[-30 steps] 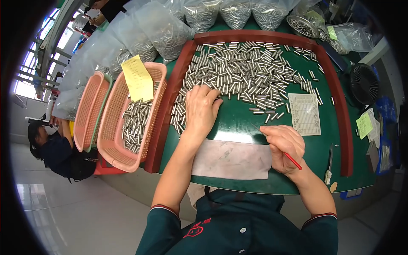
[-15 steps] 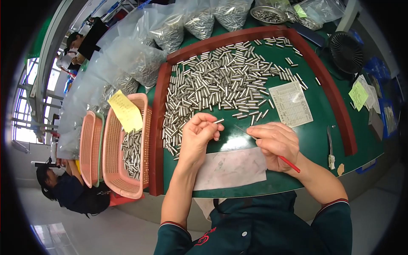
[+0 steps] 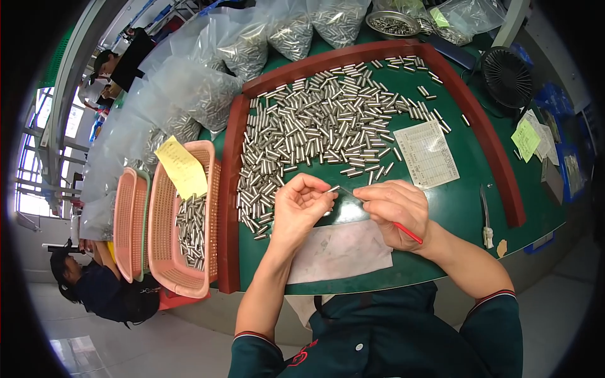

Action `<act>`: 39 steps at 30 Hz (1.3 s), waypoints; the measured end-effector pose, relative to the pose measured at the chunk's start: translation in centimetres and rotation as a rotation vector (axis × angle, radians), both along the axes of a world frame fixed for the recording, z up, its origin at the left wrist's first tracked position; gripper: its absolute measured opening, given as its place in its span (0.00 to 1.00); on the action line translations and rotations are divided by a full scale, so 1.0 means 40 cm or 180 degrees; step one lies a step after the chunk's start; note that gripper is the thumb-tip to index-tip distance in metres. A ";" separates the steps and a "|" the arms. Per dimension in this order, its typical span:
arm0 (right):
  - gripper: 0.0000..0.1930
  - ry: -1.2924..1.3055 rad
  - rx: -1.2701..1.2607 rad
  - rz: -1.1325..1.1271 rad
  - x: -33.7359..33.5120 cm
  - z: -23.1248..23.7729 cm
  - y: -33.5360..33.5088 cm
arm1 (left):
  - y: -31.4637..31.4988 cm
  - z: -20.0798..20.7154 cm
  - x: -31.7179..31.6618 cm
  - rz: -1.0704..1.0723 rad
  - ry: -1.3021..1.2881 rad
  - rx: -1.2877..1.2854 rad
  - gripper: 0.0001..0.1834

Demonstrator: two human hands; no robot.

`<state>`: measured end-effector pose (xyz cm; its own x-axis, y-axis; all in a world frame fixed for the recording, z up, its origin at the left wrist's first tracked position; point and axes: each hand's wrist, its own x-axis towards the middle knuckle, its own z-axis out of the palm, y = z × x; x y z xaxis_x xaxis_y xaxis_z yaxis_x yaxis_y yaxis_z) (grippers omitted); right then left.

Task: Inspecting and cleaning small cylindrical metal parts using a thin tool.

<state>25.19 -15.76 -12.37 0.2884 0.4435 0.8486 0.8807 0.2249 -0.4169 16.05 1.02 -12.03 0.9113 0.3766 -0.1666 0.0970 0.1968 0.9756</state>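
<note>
Between the fingertips of my left hand (image 3: 299, 211) is a small shiny metal pin (image 3: 333, 188), its end pointing right. My right hand (image 3: 398, 211) is closed round a thin tool with a red handle (image 3: 408, 233). The tool's fine tip reaches left to the pin's end; whether they touch I cannot make out. Behind my hands spreads a big heap of similar metal pins (image 3: 321, 120) on the green tabletop (image 3: 441, 220). Below my hands lies a stained whitish cloth (image 3: 343, 252).
A dark red wooden frame (image 3: 232, 189) borders the heap. To its left stand pink baskets (image 3: 157, 258), one holding pins under a yellow note (image 3: 181, 165). A printed sheet (image 3: 427, 154), a knife-like tool (image 3: 485, 214) and a black fan (image 3: 506, 77) are on the right. Filled plastic bags (image 3: 246, 53) line the back.
My hands have come closer together. The tool's tip has moved left toward the pin's end, and the pin now tilts differently in my left fingers. The whole view has shifted slightly.
</note>
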 end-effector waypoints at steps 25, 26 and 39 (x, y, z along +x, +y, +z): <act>0.11 -0.0229 -0.0189 -0.0244 0.003 0.015 -0.004 | -0.031 -0.005 -0.006 0.0119 -0.0468 0.1330 0.04; 0.12 -0.0214 -0.0195 -0.0294 0.002 0.015 -0.005 | -0.031 -0.004 -0.007 0.0144 -0.0501 0.1401 0.03; 0.11 -0.0216 -0.0121 -0.0314 -0.004 0.016 0.004 | -0.030 -0.004 -0.005 0.0320 -0.0787 0.1290 0.04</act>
